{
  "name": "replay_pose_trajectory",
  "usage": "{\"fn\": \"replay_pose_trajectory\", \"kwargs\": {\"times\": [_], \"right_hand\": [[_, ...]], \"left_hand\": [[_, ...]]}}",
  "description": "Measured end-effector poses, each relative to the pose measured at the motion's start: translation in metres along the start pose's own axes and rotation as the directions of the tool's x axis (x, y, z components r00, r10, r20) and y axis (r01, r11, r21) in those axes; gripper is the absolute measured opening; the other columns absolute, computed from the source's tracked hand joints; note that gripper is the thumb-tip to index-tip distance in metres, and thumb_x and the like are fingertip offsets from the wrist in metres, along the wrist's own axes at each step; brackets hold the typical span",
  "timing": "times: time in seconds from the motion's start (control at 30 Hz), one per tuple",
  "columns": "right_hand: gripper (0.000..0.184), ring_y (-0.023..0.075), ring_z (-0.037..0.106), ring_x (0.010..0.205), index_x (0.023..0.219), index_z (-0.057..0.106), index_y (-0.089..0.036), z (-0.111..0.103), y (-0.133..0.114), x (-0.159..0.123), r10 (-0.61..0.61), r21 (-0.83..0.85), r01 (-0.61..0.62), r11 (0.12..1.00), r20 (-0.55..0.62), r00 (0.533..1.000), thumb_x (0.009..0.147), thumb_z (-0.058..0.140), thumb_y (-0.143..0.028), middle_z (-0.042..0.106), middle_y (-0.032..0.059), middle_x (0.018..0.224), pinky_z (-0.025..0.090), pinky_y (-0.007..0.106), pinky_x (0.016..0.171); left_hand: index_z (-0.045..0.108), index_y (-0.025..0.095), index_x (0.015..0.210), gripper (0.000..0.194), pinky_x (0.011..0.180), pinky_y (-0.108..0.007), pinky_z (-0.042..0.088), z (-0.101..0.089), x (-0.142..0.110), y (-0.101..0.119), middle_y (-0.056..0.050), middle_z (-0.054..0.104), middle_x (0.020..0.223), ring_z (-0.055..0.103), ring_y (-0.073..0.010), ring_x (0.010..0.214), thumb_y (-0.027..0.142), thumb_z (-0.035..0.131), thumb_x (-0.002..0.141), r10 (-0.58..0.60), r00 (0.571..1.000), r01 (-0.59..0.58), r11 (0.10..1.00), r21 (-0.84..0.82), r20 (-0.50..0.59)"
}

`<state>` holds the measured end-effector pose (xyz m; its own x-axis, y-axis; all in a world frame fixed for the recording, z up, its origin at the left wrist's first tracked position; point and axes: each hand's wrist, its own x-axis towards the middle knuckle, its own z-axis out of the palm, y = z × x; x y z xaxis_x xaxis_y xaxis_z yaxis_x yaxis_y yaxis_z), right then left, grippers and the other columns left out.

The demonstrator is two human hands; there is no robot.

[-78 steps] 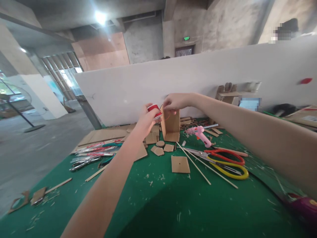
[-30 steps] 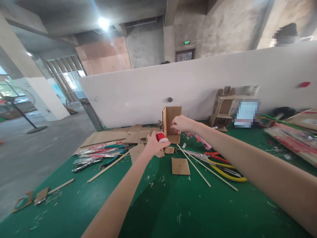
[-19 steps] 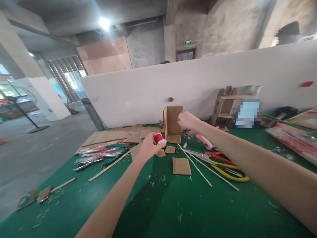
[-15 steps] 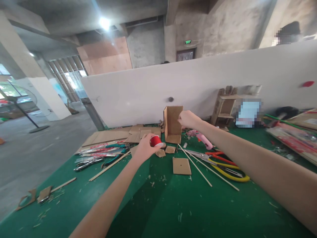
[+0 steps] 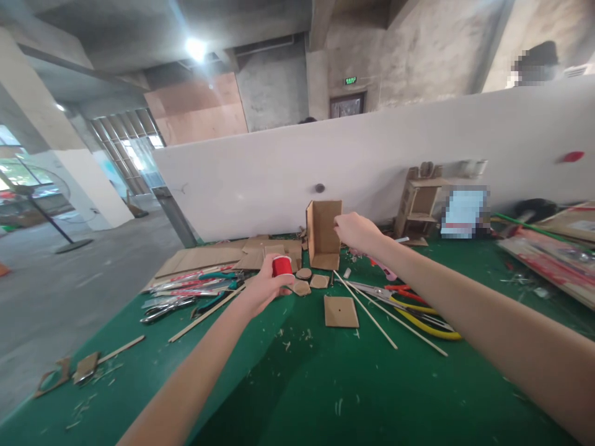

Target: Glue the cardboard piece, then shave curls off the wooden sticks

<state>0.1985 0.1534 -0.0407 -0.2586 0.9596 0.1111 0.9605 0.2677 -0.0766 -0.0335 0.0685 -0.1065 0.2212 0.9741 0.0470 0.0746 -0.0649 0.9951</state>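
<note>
My left hand (image 5: 267, 286) grips a spool of red thread (image 5: 281, 266) with white rims, above the green table. My right hand (image 5: 356, 228) is closed in a pinch in front of the right edge of an open, upright cardboard box (image 5: 324, 235). What its fingers pinch is too small to make out. Below the box lie small cut cardboard pieces (image 5: 320, 282) and a cardboard square (image 5: 341, 311) with a hole in its middle. Right of the square, two thin wooden sticks (image 5: 372, 316) lie near scissors (image 5: 413, 306) with red and yellow handles, partly covered by my right forearm.
A pink glue gun (image 5: 385, 270) is mostly hidden by my right arm. Pliers and packaged tools (image 5: 190, 288) lie at left, by flat cardboard sheets (image 5: 199, 257). A small cardboard structure (image 5: 418, 201) stands at back right before a white partition (image 5: 251, 179).
From near the box top, my left hand has carried the spool down and left. My right hand has moved lower and right, still pinched. Red thread showed between them 2.6 seconds ago.
</note>
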Motion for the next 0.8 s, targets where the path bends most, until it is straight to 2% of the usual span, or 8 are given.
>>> {"fn": "replay_pose_trajectory", "kwargs": {"times": [0.07,0.13,0.27,0.33,0.43,0.53,0.63,0.8], "right_hand": [[0.038,0.0264,0.059,0.084,0.110,0.055,-0.011,0.004,0.001,-0.007,0.019,-0.007,-0.019,1.000,-0.052,0.998,0.087,0.030,-0.029,0.061,0.0202,0.097,0.041,0.033,0.067],[0.039,0.0264,0.058,0.087,0.113,0.052,-0.012,0.009,0.002,-0.015,0.010,-0.010,-0.010,1.000,-0.070,0.998,0.086,0.030,-0.029,0.060,0.0191,0.100,0.041,0.032,0.067],[0.049,0.0256,0.053,0.100,0.133,0.033,-0.017,0.018,0.003,-0.032,-0.023,-0.017,0.022,1.000,-0.073,0.997,0.085,0.033,-0.026,0.055,0.0162,0.114,0.040,0.031,0.072],[0.055,0.0267,0.050,0.105,0.139,0.021,-0.019,0.021,0.002,-0.041,-0.022,-0.028,0.020,0.999,-0.075,0.997,0.085,0.032,-0.025,0.051,0.0165,0.120,0.039,0.034,0.075],[0.046,0.0286,0.049,0.105,0.130,0.037,-0.015,0.026,0.002,-0.054,-0.020,-0.061,0.017,0.998,-0.047,0.999,0.084,0.030,-0.021,0.052,0.0183,0.117,0.037,0.037,0.079],[0.030,0.0268,0.055,0.096,0.101,0.059,-0.013,0.028,0.002,-0.069,-0.037,-0.085,0.042,0.995,0.067,0.997,0.082,0.036,-0.020,0.060,0.0172,0.102,0.036,0.035,0.078],[0.026,0.0234,0.060,0.082,0.089,0.062,-0.018,0.028,0.006,-0.087,-0.011,-0.088,0.028,0.996,0.186,0.983,0.083,0.038,-0.026,0.064,0.0132,0.091,0.039,0.032,0.067],[0.022,0.0239,0.061,0.074,0.091,0.062,-0.024,0.032,0.029,-0.120,0.172,-0.154,-0.139,0.978,0.222,0.960,0.081,0.043,-0.030,0.064,0.0124,0.089,0.040,0.032,0.058]], "left_hand": [[0.043,0.028,0.104,0.031,0.058,-0.023,0.047,0.001,-0.003,0.006,0.000,0.048,0.091,0.056,-0.0125,0.078,0.035,0.057,0.077,-0.009,0.998,0.014,0.995,-0.094,0.055],[0.043,0.030,0.104,0.025,0.055,-0.023,0.046,0.000,-0.005,0.010,0.000,0.049,0.089,0.058,-0.0136,0.076,0.041,0.047,0.082,-0.021,0.999,0.024,0.995,-0.101,0.028],[0.047,0.029,0.102,0.023,0.058,-0.025,0.048,-0.003,-0.007,0.015,-0.001,0.052,0.095,0.059,-0.0153,0.079,0.040,0.043,0.082,0.074,0.986,-0.046,0.982,0.183,-0.148],[0.049,0.026,0.101,0.023,0.061,-0.026,0.049,-0.004,-0.006,0.017,-0.002,0.054,0.097,0.058,-0.0157,0.079,0.037,0.043,0.082,0.151,0.975,-0.088,0.938,0.334,-0.166],[0.051,0.024,0.099,0.021,0.065,-0.028,0.048,-0.004,-0.004,0.023,-0.003,0.055,0.092,0.057,-0.0158,0.076,0.030,0.042,0.081,0.241,0.962,-0.140,0.844,0.518,-0.131],[0.053,0.025,0.097,0.020,0.071,-0.030,0.045,-0.004,-0.005,0.032,-0.003,0.053,0.087,0.055,-0.0163,0.075,0.025,0.042,0.080,0.332,0.939,-0.177,0.688,0.704,-0.089],[0.053,0.025,0.095,0.019,0.075,-0.032,0.041,-0.005,-0.009,0.043,-0.003,0.051,0.084,0.053,-0.0187,0.080,0.022,0.043,0.079,0.402,0.912,-0.177,0.561,0.809,-0.079],[0.053,0.024,0.091,0.016,0.077,-0.032,0.039,-0.005,-0.015,0.054,-0.003,0.049,0.086,0.050,-0.0192,0.083,0.020,0.047,0.077,0.474,0.874,-0.176,0.514,0.840,-0.107]]}}
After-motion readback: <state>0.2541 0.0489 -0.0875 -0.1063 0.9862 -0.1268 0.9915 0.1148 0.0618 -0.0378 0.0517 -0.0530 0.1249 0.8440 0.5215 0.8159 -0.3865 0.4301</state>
